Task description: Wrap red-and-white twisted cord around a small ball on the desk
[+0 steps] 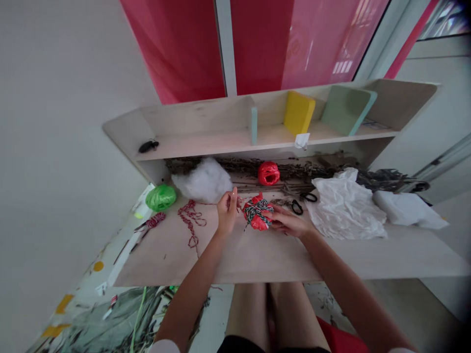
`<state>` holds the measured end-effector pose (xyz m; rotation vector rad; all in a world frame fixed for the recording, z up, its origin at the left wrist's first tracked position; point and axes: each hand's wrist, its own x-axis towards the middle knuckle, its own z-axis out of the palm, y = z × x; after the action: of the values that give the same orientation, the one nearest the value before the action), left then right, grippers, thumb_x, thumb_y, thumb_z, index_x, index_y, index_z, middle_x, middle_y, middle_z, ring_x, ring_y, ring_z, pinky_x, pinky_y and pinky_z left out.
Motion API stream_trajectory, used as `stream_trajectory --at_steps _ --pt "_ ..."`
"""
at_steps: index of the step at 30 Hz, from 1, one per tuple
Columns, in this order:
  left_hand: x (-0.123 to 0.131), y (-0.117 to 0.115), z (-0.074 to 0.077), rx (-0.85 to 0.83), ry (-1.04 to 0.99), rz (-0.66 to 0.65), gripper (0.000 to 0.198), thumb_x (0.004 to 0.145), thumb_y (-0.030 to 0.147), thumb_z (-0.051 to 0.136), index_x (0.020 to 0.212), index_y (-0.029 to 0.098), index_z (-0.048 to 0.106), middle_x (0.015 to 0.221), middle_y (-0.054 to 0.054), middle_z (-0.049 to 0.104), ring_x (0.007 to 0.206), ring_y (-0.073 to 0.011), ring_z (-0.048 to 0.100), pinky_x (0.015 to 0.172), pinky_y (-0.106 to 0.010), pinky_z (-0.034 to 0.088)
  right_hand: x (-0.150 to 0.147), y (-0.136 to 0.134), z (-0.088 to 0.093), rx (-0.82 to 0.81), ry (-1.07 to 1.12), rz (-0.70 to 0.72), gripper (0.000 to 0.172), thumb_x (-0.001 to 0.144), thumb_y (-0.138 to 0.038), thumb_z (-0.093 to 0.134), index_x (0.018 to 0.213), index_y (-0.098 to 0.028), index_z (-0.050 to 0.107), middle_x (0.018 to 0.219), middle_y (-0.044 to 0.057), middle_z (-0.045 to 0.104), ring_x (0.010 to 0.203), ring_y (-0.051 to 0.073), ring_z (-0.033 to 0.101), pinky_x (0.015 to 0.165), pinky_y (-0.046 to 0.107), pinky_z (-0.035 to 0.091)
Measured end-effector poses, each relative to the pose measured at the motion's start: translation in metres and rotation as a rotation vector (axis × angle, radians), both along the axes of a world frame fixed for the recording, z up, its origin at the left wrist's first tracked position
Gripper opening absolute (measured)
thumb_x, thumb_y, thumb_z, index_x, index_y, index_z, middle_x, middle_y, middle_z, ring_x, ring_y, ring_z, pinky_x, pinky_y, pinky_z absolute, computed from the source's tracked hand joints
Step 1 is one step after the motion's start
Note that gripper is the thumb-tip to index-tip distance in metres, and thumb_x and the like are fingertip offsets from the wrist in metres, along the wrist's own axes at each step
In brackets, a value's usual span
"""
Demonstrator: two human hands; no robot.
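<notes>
A red wrapped bundle [256, 213], tied crosswise with black, green and white twine, lies on the light wooden tabletop [172, 260]. My right hand [289, 221] presses its fingers against the bundle's right side. My left hand [227, 212] is raised just left of the bundle, its fingertips close together; whether they pinch a strand is too small to tell. Loose red-and-white twine [190, 221] lies left of that hand. Black-handled scissors [305, 201] rest just beyond my right hand.
Behind the hands lie white stuffing [202, 180], a red raffia ball [268, 173] and a green raffia ball [161, 197]. Crumpled white paper [344, 208] lies to the right, below a wooden shelf [221, 137] holding a yellow block [299, 113]. Dried plant stems [294, 169] lie along the back.
</notes>
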<state>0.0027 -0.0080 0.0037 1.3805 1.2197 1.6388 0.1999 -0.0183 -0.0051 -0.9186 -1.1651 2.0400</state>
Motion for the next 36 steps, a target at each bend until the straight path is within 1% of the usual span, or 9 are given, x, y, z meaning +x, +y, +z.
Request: stream_trajectory --at_steps 8,13,20,22,27,30,32,34,36 --pt "0.001 -0.001 -0.005 0.023 0.189 0.099 0.039 0.083 0.051 0.059 0.063 0.018 0.055 0.058 0.003 0.054 0.051 -0.0088 0.049 0.055 -0.023 0.040 0.004 0.000 0.000 0.065 0.024 0.038 0.056 0.067 -0.042 0.080 0.110 -0.022 0.050 0.060 -0.010 0.038 0.044 0.002 0.018 0.040 0.020 0.006" --pt "0.001 -0.002 -0.003 0.000 0.150 0.114 0.038 0.081 0.051 0.062 0.062 0.018 0.055 0.057 0.003 0.053 0.051 -0.0089 0.048 0.054 -0.023 0.040 0.001 -0.003 0.003 0.105 0.005 0.049 0.050 0.068 -0.041 0.079 0.105 -0.021 0.052 0.063 -0.009 0.041 0.044 0.002 0.020 0.040 0.020 0.007" --pt "0.001 -0.004 0.000 -0.015 0.041 0.231 0.042 0.081 0.055 0.059 0.062 0.019 0.052 0.051 0.005 0.046 0.047 -0.0085 0.042 0.050 -0.023 0.037 -0.003 -0.006 0.012 0.105 -0.055 0.011 0.050 0.066 -0.043 0.080 0.100 -0.022 0.050 0.062 -0.009 0.042 0.045 0.002 0.022 0.039 0.021 0.007" --pt "0.002 -0.003 0.000 -0.035 0.051 0.214 0.042 0.080 0.055 0.060 0.060 0.019 0.051 0.051 0.005 0.045 0.047 -0.0083 0.042 0.051 -0.023 0.037 -0.003 -0.006 0.012 0.116 -0.073 0.012 0.050 0.066 -0.043 0.080 0.100 -0.022 0.050 0.063 -0.009 0.043 0.045 0.003 0.023 0.039 0.020 0.009" --pt "0.001 0.001 -0.006 -0.140 0.175 0.071 0.043 0.079 0.056 0.061 0.060 0.018 0.054 0.053 0.004 0.050 0.046 -0.0085 0.045 0.050 -0.023 0.037 -0.004 -0.006 0.010 0.124 -0.060 0.011 0.053 0.068 -0.044 0.078 0.106 -0.022 0.049 0.061 -0.010 0.041 0.044 0.003 0.021 0.039 0.021 0.008" --pt "0.002 0.003 -0.011 -0.117 0.302 0.092 0.041 0.079 0.056 0.062 0.066 0.017 0.059 0.066 0.001 0.057 0.056 -0.0100 0.051 0.057 -0.024 0.041 -0.003 -0.006 0.010 0.113 -0.049 -0.002 0.053 0.068 -0.044 0.078 0.106 -0.021 0.050 0.061 -0.009 0.041 0.045 0.003 0.022 0.039 0.020 0.007" --pt "0.002 0.003 -0.012 -0.054 0.345 0.173 0.036 0.080 0.054 0.062 0.080 0.017 0.064 0.086 -0.003 0.061 0.069 -0.0118 0.057 0.065 -0.025 0.045 -0.003 -0.006 0.010 0.101 -0.049 -0.014 0.051 0.067 -0.043 0.079 0.102 -0.021 0.050 0.061 -0.009 0.041 0.045 0.003 0.022 0.039 0.020 0.008" --pt "0.001 0.002 -0.011 0.012 0.339 0.256 0.034 0.083 0.051 0.060 0.092 0.018 0.064 0.101 -0.007 0.059 0.080 -0.0138 0.060 0.070 -0.025 0.047 -0.002 -0.006 0.010 0.094 -0.045 -0.029 0.049 0.067 -0.043 0.079 0.099 -0.021 0.049 0.061 -0.009 0.039 0.045 0.003 0.020 0.039 0.020 0.007" --pt "-0.001 0.001 -0.010 0.043 0.314 0.288 0.034 0.085 0.049 0.057 0.094 0.018 0.064 0.102 -0.009 0.059 0.083 -0.0148 0.060 0.070 -0.025 0.048 -0.002 -0.005 0.011 0.094 -0.037 -0.041 0.048 0.069 -0.044 0.078 0.100 -0.022 0.048 0.059 -0.010 0.036 0.045 0.003 0.018 0.039 0.020 0.006"
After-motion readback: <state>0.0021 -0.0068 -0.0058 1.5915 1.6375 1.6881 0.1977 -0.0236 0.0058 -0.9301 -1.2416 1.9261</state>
